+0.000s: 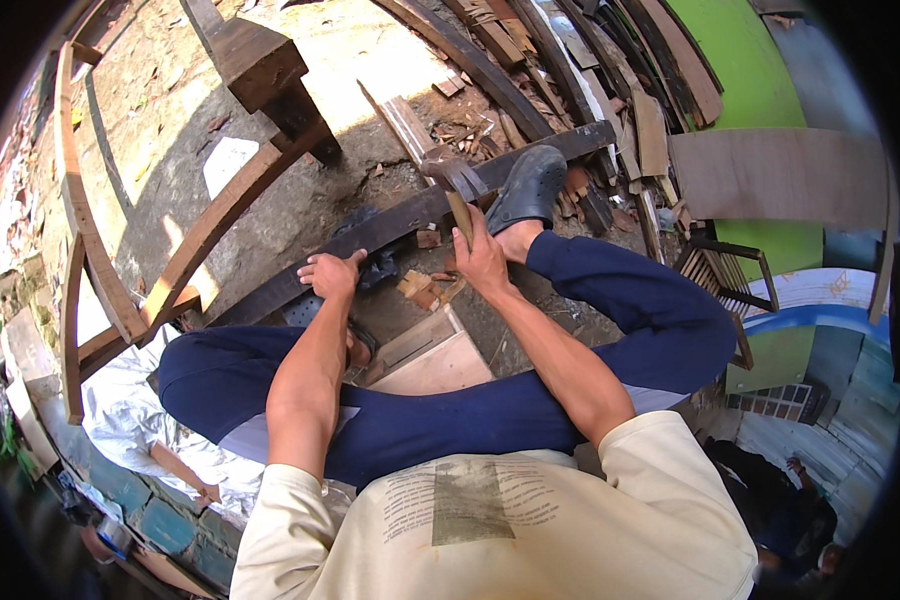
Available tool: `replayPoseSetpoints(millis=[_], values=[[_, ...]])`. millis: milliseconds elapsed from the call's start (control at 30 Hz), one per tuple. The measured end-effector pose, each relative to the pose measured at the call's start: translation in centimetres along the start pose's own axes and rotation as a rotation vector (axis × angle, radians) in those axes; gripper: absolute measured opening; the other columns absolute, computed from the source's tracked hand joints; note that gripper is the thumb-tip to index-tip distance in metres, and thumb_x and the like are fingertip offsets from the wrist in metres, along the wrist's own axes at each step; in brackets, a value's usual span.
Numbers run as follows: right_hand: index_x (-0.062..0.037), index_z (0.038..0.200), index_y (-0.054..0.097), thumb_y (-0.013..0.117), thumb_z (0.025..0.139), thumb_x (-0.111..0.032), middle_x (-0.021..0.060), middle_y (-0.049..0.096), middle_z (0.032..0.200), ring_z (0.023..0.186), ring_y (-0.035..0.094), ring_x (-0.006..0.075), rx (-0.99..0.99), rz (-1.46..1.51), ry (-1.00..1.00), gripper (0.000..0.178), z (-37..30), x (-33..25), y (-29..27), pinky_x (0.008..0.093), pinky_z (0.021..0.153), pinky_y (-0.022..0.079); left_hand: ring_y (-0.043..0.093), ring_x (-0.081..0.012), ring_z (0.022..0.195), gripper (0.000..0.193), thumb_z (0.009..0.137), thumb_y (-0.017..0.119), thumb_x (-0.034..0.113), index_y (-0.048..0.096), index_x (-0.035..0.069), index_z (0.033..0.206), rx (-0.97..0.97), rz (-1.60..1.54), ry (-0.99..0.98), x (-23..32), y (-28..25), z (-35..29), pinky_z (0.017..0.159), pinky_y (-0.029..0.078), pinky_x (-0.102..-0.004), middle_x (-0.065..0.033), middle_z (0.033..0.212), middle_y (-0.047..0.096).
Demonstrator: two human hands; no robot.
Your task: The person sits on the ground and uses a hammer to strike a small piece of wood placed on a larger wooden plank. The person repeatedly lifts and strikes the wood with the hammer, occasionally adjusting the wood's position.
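Observation:
A long dark wooden beam [400, 222] lies slantwise across the ground in front of me. My left hand [332, 275] rests on its near-left part, fingers spread and holding nothing. In my right hand [483, 260] is a hammer [460, 212], gripped by its wooden handle. The hammer's metal head is over the beam; whether it touches the wood I cannot tell. Beside it, my right foot in a dark clog [530, 188] is at the beam's far-right part. My left foot is partly hidden behind my left forearm.
Wood chips and offcuts [425, 290] litter the ground between my legs, near a pale board [438, 360]. A curved wooden frame [220, 215] and a wooden post [260, 65] stand at left. Stacked planks [570, 60] lie at far right. Another person [775, 495] is at lower right.

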State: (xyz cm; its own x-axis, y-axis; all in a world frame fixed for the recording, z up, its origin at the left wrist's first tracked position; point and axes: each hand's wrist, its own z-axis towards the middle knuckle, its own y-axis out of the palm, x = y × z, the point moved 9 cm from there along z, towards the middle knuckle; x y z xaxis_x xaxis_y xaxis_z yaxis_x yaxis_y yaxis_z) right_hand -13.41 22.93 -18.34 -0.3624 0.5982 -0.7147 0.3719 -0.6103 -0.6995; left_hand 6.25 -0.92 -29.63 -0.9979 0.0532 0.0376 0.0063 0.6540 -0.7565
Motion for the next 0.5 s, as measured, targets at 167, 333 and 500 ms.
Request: replayPoseSetpoints(millis=[167,333,500], values=[[-0.0043,0.138,0.042,0.053,0.098,-0.026,0.0343,0.066,0.097,0.094,0.063,0.0526,-0.392,-0.201,0.240,0.047,-0.9,3.2,2.9,0.0572,0.084,0.049,0.021,-0.0517,0.146,0.127,0.066,0.084,0.062,0.024,-0.009,0.151,-0.010,-0.007,0.009,0.3,0.3,-0.2,0.114,0.036,-0.0516,-0.0414,0.154,0.017],[-0.0045,0.135,0.046,0.053,0.098,-0.029,0.0338,0.066,0.097,0.093,0.063,0.0523,-0.319,-0.147,0.305,0.045,0.5,0.9,0.5,0.0570,0.083,0.049,0.020,-0.0506,0.147,0.128,0.065,0.084,0.063,0.023,-0.009,0.151,-0.003,-0.013,-0.006,-0.2,0.1,0.1,0.115,0.034,-0.0524,-0.0403,0.155,0.016],[-0.0078,0.138,0.043,0.052,0.098,-0.030,0.0315,0.067,0.094,0.092,0.063,0.0521,-0.073,-0.032,0.169,0.047,1.5,-0.8,-1.6,0.0593,0.082,0.048,0.018,-0.0521,0.147,0.128,0.068,0.083,0.062,0.019,-0.010,0.152,-0.038,-0.008,-0.005,0.2,0.5,0.1,0.114,0.034,-0.0523,-0.0410,0.156,0.013]])
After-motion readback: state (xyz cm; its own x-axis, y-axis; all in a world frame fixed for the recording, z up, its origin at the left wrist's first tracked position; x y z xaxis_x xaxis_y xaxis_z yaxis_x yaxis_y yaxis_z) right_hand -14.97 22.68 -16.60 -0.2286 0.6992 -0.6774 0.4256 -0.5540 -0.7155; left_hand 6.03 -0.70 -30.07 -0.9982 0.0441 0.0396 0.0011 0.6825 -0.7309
